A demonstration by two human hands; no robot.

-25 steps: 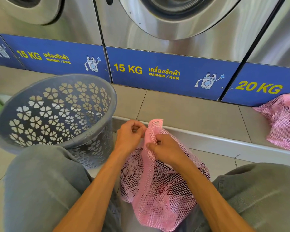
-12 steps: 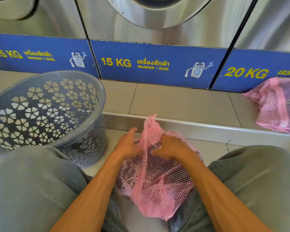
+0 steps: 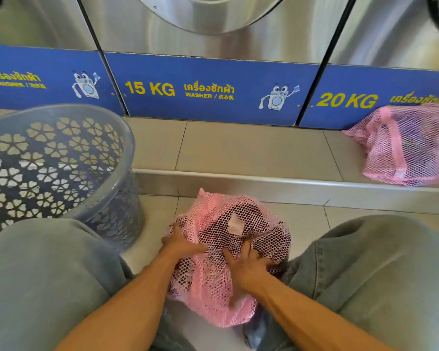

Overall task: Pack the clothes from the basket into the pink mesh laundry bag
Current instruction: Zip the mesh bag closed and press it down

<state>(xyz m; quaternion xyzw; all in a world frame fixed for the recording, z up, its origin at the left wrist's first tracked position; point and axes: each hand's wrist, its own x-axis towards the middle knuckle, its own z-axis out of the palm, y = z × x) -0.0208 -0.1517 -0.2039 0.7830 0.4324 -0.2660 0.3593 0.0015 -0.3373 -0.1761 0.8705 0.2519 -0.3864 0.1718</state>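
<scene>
A: Where's the pink mesh laundry bag (image 3: pixel 228 252)?

B: Lower centre of the frame, on the floor between the knees, dark clothes showing through. The left hand (image 3: pixel 181 245) is clamped on its left edge; the right hand (image 3: pixel 249 268) presses flat on the mesh, fingers spread.

A: How to finish well?

B: Press the load down evenly, then gather the mouth. The basket (image 3: pixel 127 148), at middle left, looks empty, though its bottom is hidden.

A: Orientation?

B: Long axis runs from the bottom of the frame up toward the washers, its peaked corner pointing up-frame.
</scene>
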